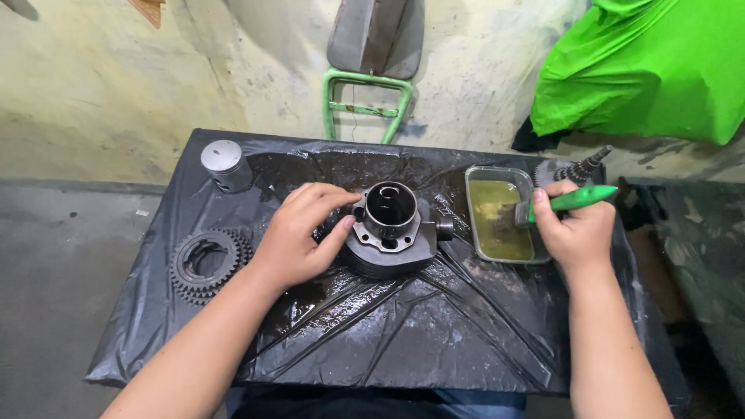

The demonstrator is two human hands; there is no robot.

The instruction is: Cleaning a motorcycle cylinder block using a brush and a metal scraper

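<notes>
A dark metal engine cylinder (392, 229) stands bore-up in the middle of a table covered with wet black plastic sheet (403, 326). My left hand (299, 233) grips its left side, thumb and fingers touching the top flange. My right hand (574, 225) holds a green-handled paintbrush (570, 200), its bristles dipped in the yellowish liquid of a clear rectangular tray (500, 221) to the right of the cylinder.
A grey piston (225, 165) stands at the table's far left corner. A stack of dark gears (208, 262) lies at the left. A geared shaft (578, 167) sits behind the tray. A green metal frame (366, 105) and a green cloth (644, 66) are by the wall.
</notes>
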